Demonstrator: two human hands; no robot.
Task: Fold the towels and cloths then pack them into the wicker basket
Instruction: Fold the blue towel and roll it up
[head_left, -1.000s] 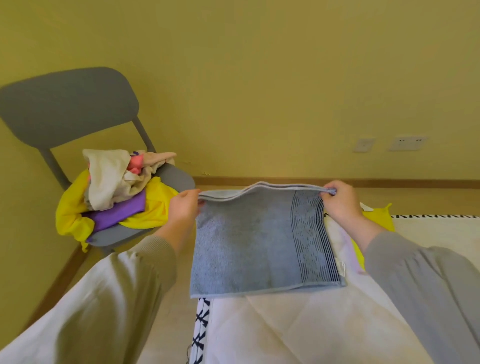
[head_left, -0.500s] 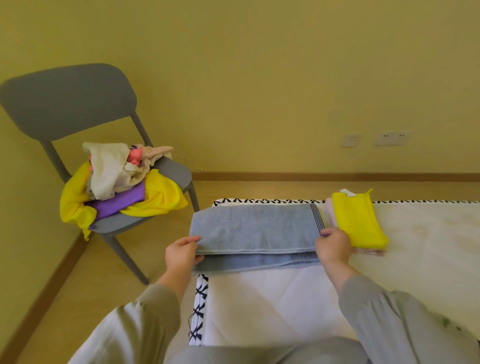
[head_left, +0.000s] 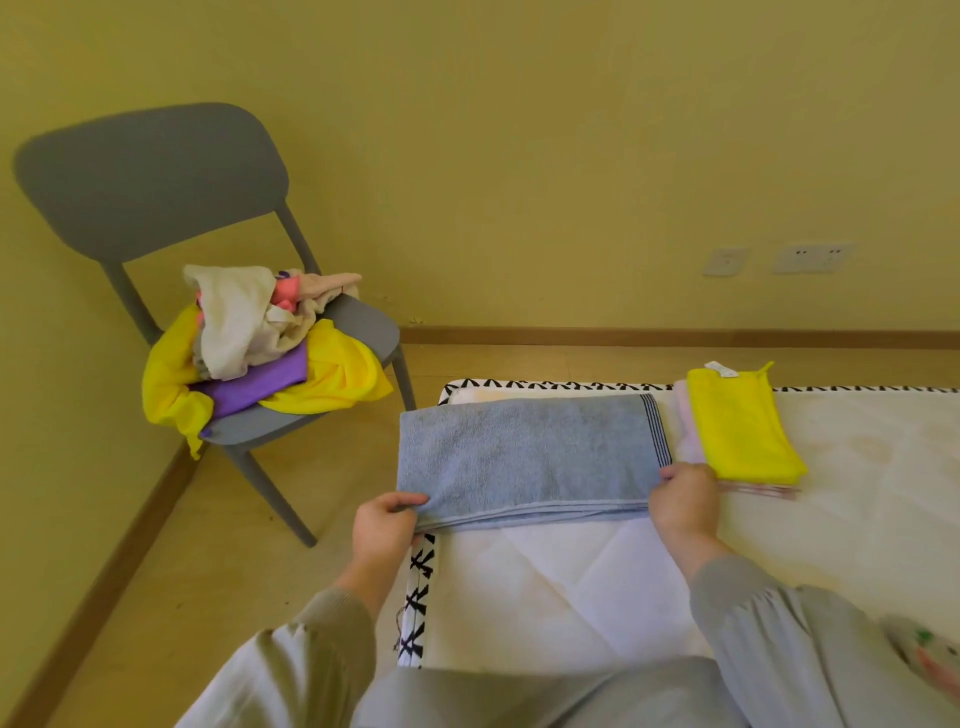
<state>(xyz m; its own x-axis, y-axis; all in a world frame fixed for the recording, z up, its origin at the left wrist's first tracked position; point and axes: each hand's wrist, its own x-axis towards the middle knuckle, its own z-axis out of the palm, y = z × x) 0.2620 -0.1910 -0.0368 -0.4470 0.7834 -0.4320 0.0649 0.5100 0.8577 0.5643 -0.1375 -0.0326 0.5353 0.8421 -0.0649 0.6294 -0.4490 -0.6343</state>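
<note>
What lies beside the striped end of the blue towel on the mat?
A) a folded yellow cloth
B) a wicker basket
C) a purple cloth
A: the folded yellow cloth sits on the mat next to the striped end of the blue towel; the purple cloth is on the chair.

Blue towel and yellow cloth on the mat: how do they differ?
The blue towel is bigger than the yellow cloth. The blue towel has dark stripes at one end; the yellow cloth is plain, with a white tag. The left hand and right hand hold the blue towel's near corners; no hand touches the yellow cloth. Both are folded.
</note>
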